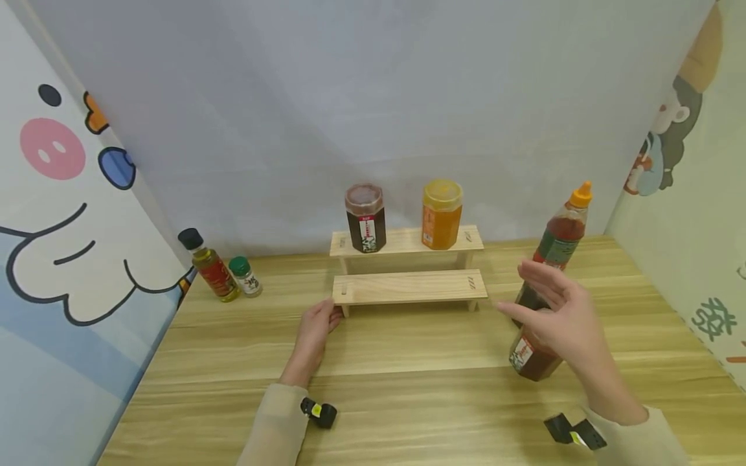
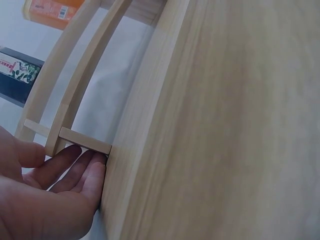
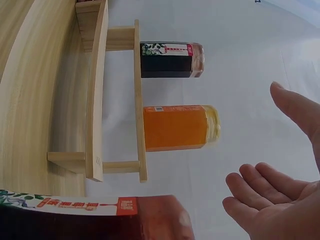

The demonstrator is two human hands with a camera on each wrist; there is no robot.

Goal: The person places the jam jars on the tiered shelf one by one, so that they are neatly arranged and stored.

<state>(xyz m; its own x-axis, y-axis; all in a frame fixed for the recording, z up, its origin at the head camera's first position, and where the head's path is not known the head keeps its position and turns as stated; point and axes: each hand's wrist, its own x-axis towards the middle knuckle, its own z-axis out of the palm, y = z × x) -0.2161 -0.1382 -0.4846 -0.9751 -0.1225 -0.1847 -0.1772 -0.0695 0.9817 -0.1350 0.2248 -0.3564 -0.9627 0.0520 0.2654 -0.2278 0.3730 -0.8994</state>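
Observation:
My left hand (image 1: 315,327) grips the left front corner of a two-step wooden rack (image 1: 408,288). In the left wrist view the thumb lies at the board's end, with the fingers (image 2: 75,172) curled by the leg. On the rack's upper step stand a dark jar (image 1: 366,223) and an orange jar (image 1: 441,217) with a yellow lid. My right hand (image 1: 562,317) hovers with thumb and fingers spread, holding nothing. A dark red jar (image 1: 533,359) on the table is partly hidden beneath it. Just behind stands a red sauce bottle (image 1: 561,236) with an orange cap, its lower part partly covered.
At the table's left are an oil bottle (image 1: 214,272) with a black cap and a small green-capped shaker (image 1: 246,278). A pale cloth wall (image 1: 373,97) rises behind the rack. Printed panels flank the wooden table (image 1: 408,414).

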